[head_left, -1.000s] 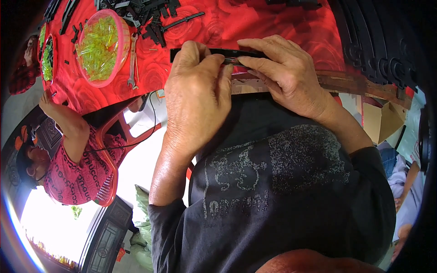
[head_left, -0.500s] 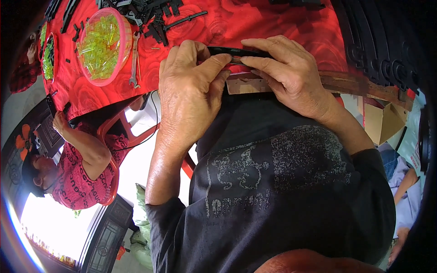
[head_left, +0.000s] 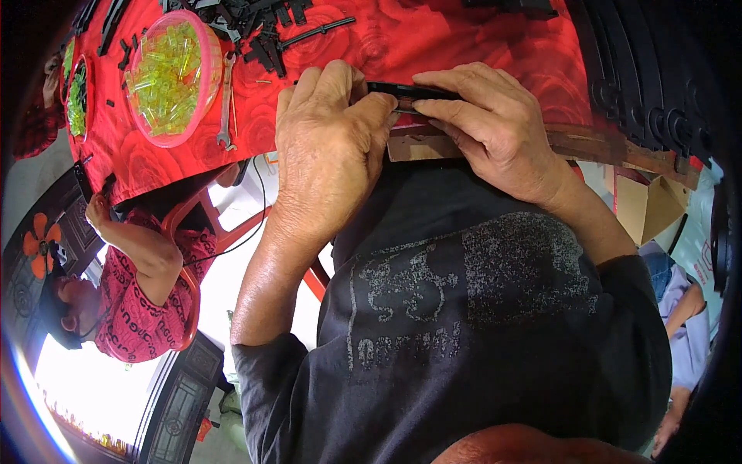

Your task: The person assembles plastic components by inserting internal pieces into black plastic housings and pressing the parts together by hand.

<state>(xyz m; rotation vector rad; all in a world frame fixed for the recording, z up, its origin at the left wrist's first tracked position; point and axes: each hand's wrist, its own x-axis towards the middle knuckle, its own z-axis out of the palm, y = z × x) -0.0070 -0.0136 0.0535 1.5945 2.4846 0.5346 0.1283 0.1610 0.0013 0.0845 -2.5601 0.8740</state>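
Between both hands, at the table's near edge, is a long narrow black plastic part (head_left: 408,88). My left hand (head_left: 328,139) is closed on its left end, thumb along the near side and fingers curled behind. On the right end, my right hand (head_left: 491,116) pinches it with the fingers above and the thumb below. A thin shiny strip shows between the two thumbs; I cannot make out what it is. The fingers cover both ends of the part.
A pink basket (head_left: 210,93) of yellow-green clear plastic pieces stands left, beside a wrench (head_left: 226,108). Black parts (head_left: 267,31) are heaped at the back, and long black strips (head_left: 641,77) lie right. A co-worker (head_left: 147,286) sits at the left; a cardboard box (head_left: 648,203) stands lower right.
My left hand has shifted slightly, its thumb drawn back left and its fingers bunched closer on the black part. The right hand has stayed nearly still.
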